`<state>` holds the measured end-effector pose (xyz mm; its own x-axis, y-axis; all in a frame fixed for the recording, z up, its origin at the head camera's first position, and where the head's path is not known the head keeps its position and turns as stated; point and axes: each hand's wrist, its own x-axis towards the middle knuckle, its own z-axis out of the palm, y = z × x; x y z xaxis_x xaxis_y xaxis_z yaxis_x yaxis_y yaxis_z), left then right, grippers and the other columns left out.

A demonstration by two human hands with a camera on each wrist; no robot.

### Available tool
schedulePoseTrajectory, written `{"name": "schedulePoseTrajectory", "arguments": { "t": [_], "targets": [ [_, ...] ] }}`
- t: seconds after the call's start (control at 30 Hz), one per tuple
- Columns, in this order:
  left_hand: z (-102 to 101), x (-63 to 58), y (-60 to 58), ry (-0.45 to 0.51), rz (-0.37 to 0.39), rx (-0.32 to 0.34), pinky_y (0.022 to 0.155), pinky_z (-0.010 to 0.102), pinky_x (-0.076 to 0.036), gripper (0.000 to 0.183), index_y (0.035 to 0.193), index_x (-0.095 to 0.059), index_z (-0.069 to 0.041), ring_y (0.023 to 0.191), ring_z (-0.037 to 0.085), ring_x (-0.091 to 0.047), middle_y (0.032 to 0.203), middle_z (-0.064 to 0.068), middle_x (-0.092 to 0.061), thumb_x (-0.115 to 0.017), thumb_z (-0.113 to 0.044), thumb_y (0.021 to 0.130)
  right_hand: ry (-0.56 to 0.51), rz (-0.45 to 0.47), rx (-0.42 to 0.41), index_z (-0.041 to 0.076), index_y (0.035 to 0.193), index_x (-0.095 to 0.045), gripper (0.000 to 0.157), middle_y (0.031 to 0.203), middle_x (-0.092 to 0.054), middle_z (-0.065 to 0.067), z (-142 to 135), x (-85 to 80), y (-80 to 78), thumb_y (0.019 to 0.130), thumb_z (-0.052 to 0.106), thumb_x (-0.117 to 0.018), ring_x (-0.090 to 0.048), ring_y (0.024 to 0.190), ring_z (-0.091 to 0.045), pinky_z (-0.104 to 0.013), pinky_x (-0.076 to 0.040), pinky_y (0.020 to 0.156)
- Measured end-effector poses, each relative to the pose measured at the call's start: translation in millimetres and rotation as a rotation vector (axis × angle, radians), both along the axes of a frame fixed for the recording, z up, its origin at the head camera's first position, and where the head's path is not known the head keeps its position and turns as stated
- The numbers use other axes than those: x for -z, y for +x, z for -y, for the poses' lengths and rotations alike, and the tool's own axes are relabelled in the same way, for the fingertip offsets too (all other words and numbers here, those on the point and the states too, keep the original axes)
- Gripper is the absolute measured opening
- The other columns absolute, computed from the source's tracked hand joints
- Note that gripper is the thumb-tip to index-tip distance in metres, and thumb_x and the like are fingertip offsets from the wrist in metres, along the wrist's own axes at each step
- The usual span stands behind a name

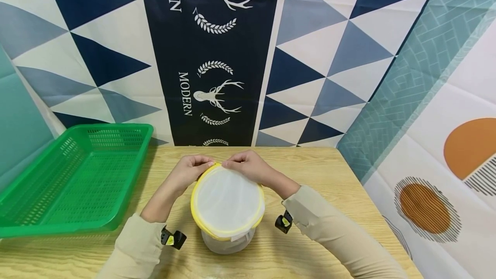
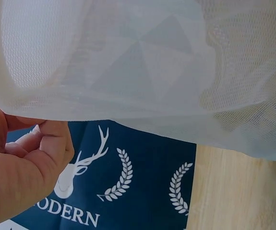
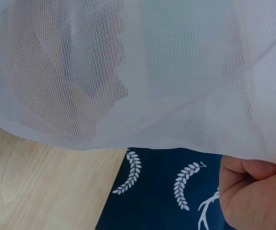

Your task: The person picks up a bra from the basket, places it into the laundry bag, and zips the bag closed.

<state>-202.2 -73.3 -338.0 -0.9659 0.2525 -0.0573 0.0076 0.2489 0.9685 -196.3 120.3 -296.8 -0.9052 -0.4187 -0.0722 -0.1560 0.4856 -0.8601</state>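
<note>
A round white mesh laundry bag (image 1: 228, 199) with yellow trim stands on the wooden table, its top tilted toward the head camera. At the far edge of that top, my left hand (image 1: 185, 173) pinches the yellow rim between thumb and fingers. Close beside it, my right hand (image 1: 252, 167) pinches the same rim. Sheer mesh (image 2: 138, 62) fills most of the left wrist view, with the left fingers curled under its edge. In the right wrist view the bag's side (image 3: 128, 96) hangs in soft folds, and the fingertips are partly hidden.
A green plastic basket (image 1: 81, 184) with perforated sides sits on the left of the wooden table (image 1: 310, 167). Patterned cloth (image 1: 217, 51) hangs behind the table's far edge, and another printed cloth (image 1: 434, 150) borders the right side.
</note>
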Motion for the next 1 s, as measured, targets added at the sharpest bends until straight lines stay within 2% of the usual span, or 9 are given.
{"name": "schedulePoseTrajectory", "arguments": {
  "t": [0.13, 0.47, 0.57, 0.8, 1.0],
  "targets": [
    [0.8, 0.4, 0.6, -0.004, 0.007, -0.016, 0.063, 0.023, -0.048, 0.025, 0.104, -0.061, 0.000, 0.070, 0.010, -0.056, 0.093, 0.010, -0.062, -0.052, -0.018, 0.089, -0.015, 0.010, -0.001, 0.004, 0.096, -0.068, 0.023, 0.085, -0.065, -0.008, 0.0, -5.0, 5.3, 0.086, 0.021, -0.056, -0.056, 0.055, -0.006, -0.024, -0.050, 0.053],
    [2.5, 0.9, 0.7, -0.010, 0.013, -0.002, 0.059, 0.022, -0.047, 0.025, 0.104, -0.060, 0.000, 0.065, 0.012, -0.054, 0.089, 0.008, -0.062, -0.052, -0.019, 0.089, -0.029, 0.038, -0.002, 0.003, 0.099, -0.067, 0.025, 0.082, -0.065, -0.008, -2.4, -4.7, 5.6, 0.087, 0.021, -0.054, -0.058, 0.053, -0.007, -0.025, -0.050, 0.052],
    [4.7, 1.7, 0.6, -0.016, 0.002, -0.003, 0.056, 0.022, -0.044, 0.025, 0.104, -0.060, -0.001, 0.063, 0.013, -0.051, 0.085, 0.005, -0.061, -0.052, -0.019, 0.089, -0.034, 0.042, 0.006, 0.002, 0.099, -0.066, 0.025, 0.081, -0.065, -0.007, -3.4, -1.8, 3.8, 0.087, 0.021, -0.054, -0.058, 0.053, -0.007, -0.025, -0.050, 0.052],
    [6.4, 2.0, 1.7, -0.002, -0.003, 0.004, 0.056, 0.022, -0.045, 0.024, 0.102, -0.060, 0.000, 0.063, 0.013, -0.051, 0.084, 0.005, -0.061, -0.051, -0.018, 0.089, -0.056, 0.065, 0.002, 0.007, 0.099, -0.067, 0.027, 0.083, -0.065, -0.006, -6.9, 20.2, -13.0, 0.086, 0.028, -0.057, -0.059, 0.055, -0.009, -0.026, -0.050, 0.052],
    [3.5, 0.8, 2.9, -0.002, 0.018, 0.011, 0.059, 0.022, -0.046, 0.025, 0.104, -0.060, 0.000, 0.065, 0.012, -0.054, 0.088, 0.007, -0.062, -0.051, -0.018, 0.089, 0.000, 0.007, -0.002, 0.008, 0.088, -0.068, 0.024, 0.079, -0.062, -0.003, -7.3, 21.7, -15.5, 0.086, 0.027, -0.053, -0.055, 0.055, -0.009, -0.024, -0.049, 0.051]
  ]
}}
